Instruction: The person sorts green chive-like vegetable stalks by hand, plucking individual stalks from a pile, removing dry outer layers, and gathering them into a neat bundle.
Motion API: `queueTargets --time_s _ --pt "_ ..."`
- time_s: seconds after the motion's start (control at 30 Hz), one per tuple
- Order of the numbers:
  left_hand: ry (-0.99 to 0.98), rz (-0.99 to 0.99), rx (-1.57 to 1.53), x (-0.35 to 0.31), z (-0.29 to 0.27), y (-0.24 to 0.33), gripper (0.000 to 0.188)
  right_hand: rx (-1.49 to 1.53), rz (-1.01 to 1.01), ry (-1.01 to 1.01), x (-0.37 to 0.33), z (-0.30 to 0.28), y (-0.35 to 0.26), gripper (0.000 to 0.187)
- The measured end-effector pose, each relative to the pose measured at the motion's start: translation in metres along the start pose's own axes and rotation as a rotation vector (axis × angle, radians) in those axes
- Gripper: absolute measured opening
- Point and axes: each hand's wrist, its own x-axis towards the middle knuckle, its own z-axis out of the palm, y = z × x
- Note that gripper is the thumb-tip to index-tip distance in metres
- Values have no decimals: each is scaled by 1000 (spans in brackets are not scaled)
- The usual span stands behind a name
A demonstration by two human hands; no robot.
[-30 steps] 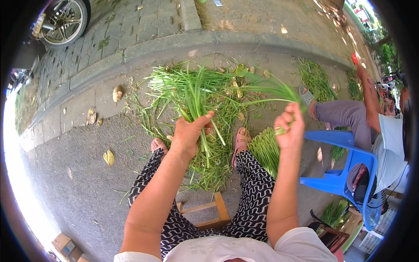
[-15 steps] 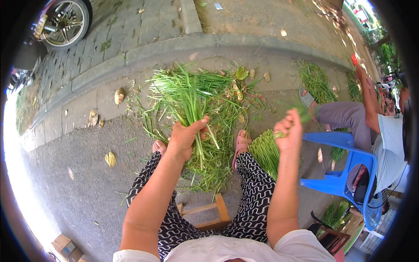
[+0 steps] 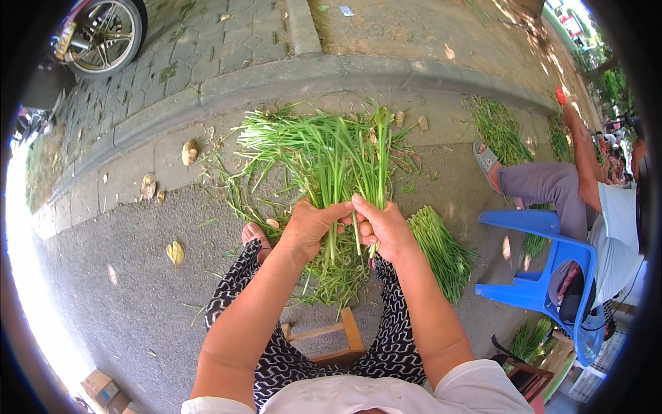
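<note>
My left hand (image 3: pixel 314 226) is closed round a bunch of green chives (image 3: pixel 332 162), their pale stalk ends poking out below the fingers. Beside it my right hand (image 3: pixel 389 231) grips a smaller bunch of chives (image 3: pixel 376 162), also with leaves pointing away from me. The two hands meet at thumbs and fingertips. Under and beyond them spreads a loose heap of chives (image 3: pixel 269 134), with trimmed scraps (image 3: pixel 338 284) strewn on the ground between my feet. To the right of my right hand lies a neatly aligned bundle of chives (image 3: pixel 445 255).
A low wooden stool (image 3: pixel 352 331) is between my legs. On the right, a person in grey trousers (image 3: pixel 545 186) sits by a blue plastic chair (image 3: pixel 538 286). More greens (image 3: pixel 496 127) lie near the kerb (image 3: pixel 269 79). A wheel (image 3: pixel 107 38) stands at upper left.
My right hand has come left from beside the bundle to meet my left hand, bringing its bunch upright. My left hand has shifted slightly to the right.
</note>
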Motion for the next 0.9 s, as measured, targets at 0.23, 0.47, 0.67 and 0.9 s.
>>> queueTargets --time_s 0.23,0.47,0.67,0.9 --pt "-34 23 67 -4 3 2 18 -29 57 8 3 0 2 30" --pt "-92 51 75 -2 3 0 15 164 65 -117 6 -12 0 31" --pt "-34 15 -154 5 -14 5 23 425 -196 -38 -14 -29 -46 30" --pt "-72 -1 -322 6 -11 12 26 554 -84 -264 -2 -31 -29 19"
